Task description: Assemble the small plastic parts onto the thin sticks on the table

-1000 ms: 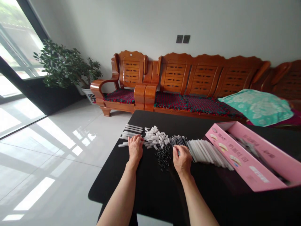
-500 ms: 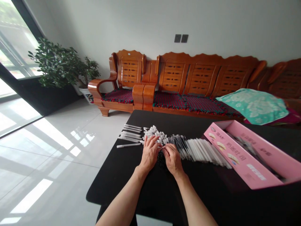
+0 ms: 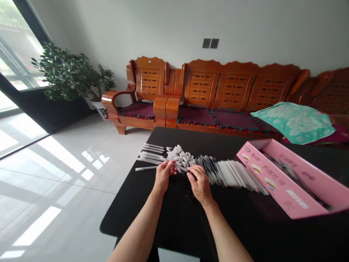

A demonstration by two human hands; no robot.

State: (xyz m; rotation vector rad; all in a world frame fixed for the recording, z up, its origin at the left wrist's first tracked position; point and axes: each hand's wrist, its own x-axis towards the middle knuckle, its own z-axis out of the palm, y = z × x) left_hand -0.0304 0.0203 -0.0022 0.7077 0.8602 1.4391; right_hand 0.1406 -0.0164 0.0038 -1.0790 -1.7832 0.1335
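A white pen lies between my two hands, just above the table. My left hand is closed on its left end, thumb and fingers pinched together. My right hand has bent fingers closed at the pen's right end. Beyond them is a heap of short white pen caps. Several capped white pens lie in a row to the left. Dark, thin refills and then translucent white pen barrels spread to the right. Small black pieces are scattered below my hands, partly hidden.
A pink open box with dark and greyish contents stands on the right of the black table. Behind are a wooden sofa and a turquoise cloth. A potted plant stands by the window at left.
My left hand has moved left and down, its spread fingers now pinched. The pen now shows between my hands. My right hand has barely moved.
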